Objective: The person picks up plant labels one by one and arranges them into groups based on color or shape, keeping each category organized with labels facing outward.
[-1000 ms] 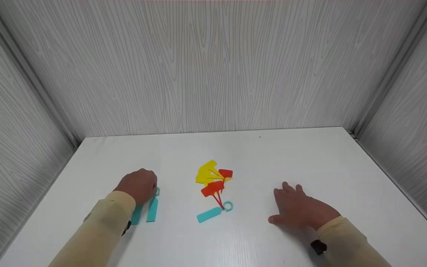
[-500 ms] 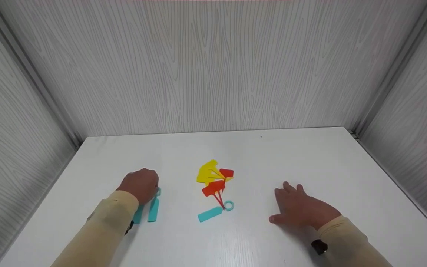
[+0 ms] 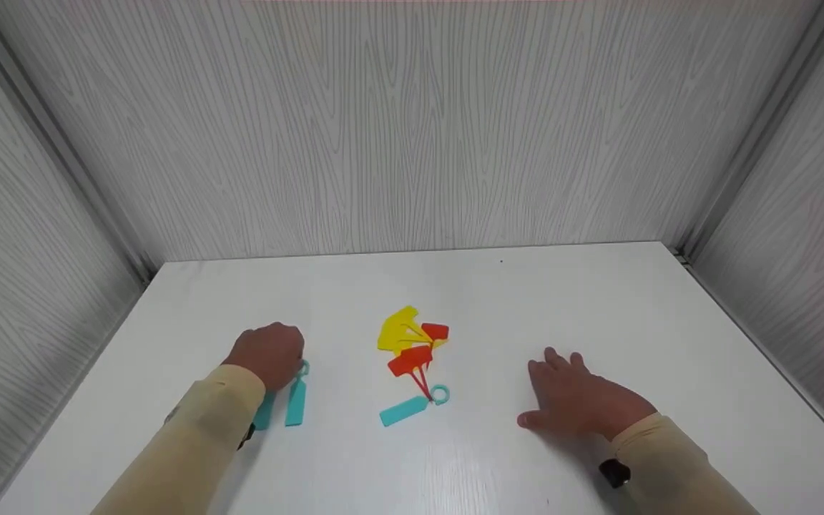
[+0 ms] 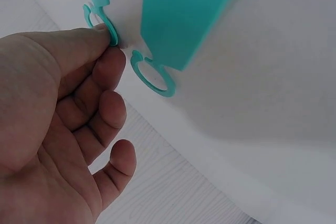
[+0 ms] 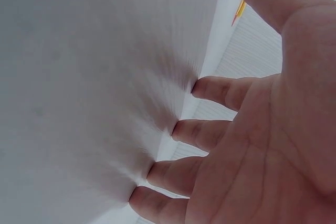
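so the edge of the ring on one teal tag (image 3: 295,403) is pinched between the thumb and index finger of the left hand (image 3: 267,355), with the other fingers kept bent and off the tag. that tag is laid on the left part of the white table (image 3: 483,465), its flat end pointed toward the person. a second teal tag (image 4: 186,17) is set just beside it, partly covered by the left wrist in the head view, its ring untouched. the right hand (image 3: 584,400) is held well apart on the other side, fingers spread and fingertips rested on the table, nothing gripped. between the hands a third teal tag (image 3: 403,411) is placed at a slant, its ring met by the stems of a red label (image 3: 410,361). some yellow labels (image 3: 396,335) are bunched behind, partly overlapped by red, and another red label (image 3: 435,332) is seen at their right; how many are stacked can't be told. beige sleeves (image 3: 197,429) are worn, and the table is backed by a grey wood-grain panel (image 3: 412,129).
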Demonstrator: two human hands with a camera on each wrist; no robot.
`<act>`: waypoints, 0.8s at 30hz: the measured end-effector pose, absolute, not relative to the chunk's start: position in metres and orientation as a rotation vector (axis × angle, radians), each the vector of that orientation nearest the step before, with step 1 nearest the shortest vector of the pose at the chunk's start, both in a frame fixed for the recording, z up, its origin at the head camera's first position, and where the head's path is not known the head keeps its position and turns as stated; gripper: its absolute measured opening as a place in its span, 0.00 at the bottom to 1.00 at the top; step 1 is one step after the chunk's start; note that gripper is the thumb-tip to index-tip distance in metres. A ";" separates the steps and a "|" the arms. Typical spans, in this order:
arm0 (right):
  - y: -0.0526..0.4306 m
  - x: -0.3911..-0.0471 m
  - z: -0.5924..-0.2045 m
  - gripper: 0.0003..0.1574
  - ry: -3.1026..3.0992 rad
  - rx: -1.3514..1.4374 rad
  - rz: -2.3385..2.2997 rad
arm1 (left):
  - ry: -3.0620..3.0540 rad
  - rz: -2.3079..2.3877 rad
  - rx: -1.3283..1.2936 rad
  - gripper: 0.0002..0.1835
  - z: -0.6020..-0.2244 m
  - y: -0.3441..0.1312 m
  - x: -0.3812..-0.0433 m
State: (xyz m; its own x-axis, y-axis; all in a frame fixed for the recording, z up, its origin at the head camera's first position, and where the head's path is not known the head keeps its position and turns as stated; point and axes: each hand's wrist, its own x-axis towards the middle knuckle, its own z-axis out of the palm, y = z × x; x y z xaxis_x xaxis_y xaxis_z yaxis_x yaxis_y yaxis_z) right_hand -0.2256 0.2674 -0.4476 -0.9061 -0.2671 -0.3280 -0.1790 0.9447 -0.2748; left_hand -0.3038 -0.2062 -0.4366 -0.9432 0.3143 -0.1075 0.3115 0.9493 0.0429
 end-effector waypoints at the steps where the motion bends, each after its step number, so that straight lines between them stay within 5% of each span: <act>1: 0.268 -0.226 -0.448 0.65 2.730 -0.322 -0.339 | 2.987 0.039 0.480 0.09 -0.436 -0.206 -0.304; 24: 0.266 -0.225 -0.447 0.62 2.739 -0.350 -0.331 | 2.999 0.026 0.580 0.11 -0.425 -0.198 -0.306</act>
State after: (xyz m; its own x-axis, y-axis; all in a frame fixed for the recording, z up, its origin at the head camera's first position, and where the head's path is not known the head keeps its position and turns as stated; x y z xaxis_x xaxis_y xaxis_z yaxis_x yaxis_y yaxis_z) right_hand -0.2253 0.2663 -0.4467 -0.9052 -0.2818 -0.3182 -0.1979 0.9419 -0.2714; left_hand -0.3060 -0.1982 -0.4253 -0.9242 0.3731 -0.0819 0.3717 0.9278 0.0329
